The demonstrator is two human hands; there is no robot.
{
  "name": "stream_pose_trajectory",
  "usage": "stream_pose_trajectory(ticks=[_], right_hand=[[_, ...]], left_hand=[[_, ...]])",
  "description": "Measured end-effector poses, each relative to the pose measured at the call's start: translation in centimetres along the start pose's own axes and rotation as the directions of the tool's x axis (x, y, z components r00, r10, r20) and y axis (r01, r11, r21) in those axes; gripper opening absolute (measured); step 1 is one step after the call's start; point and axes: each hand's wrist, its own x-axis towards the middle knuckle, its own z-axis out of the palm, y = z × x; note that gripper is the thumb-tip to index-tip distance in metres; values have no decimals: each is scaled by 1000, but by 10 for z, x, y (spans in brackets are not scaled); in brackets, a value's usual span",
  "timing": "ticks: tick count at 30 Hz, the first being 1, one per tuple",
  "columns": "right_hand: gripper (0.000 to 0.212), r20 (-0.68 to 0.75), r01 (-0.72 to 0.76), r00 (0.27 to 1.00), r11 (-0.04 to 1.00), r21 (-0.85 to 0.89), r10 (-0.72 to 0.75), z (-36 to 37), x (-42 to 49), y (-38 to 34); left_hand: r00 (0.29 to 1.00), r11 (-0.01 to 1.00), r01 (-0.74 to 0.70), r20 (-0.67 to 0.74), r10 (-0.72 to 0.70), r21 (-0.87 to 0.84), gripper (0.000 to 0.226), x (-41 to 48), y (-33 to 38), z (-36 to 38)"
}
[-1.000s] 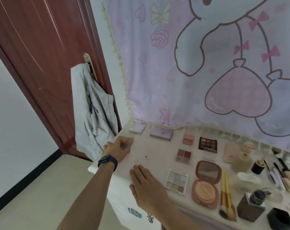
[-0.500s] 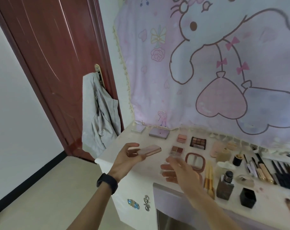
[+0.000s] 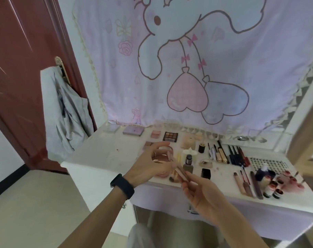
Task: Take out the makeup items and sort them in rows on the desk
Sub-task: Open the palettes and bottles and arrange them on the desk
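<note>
Far left of the hands, a grey cloth [image 3: 67, 113] on the door handle. Grips the upper end of a pink case [image 3: 179, 170] with the left hand [image 3: 148, 169], pinches its lower end with the right hand [image 3: 204, 194], both close together just above the desk [image 3: 102, 151] front edge. Behind the hands, palettes [image 3: 133, 130] in rows; to their right, pens [image 3: 236, 154] and small bottles [image 3: 272, 188].

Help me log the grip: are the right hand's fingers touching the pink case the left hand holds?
Touching. The head view shows fingers of the right hand pinching the lower end of the pink case, whose upper end the left hand grips.
</note>
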Motion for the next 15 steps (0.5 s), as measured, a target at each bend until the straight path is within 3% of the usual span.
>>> stream_pose_trajectory(ticks=[7,15], right_hand=[[43,57,-77,996,993,88,72,-12,0,10],[36,102,-95,991,990,104,85,-3,8,13]], left_hand=[[997,995,77,9,-78,56,83,-4,-7,16],[997,997,64,38,-65,39,50,-7,-11,7]])
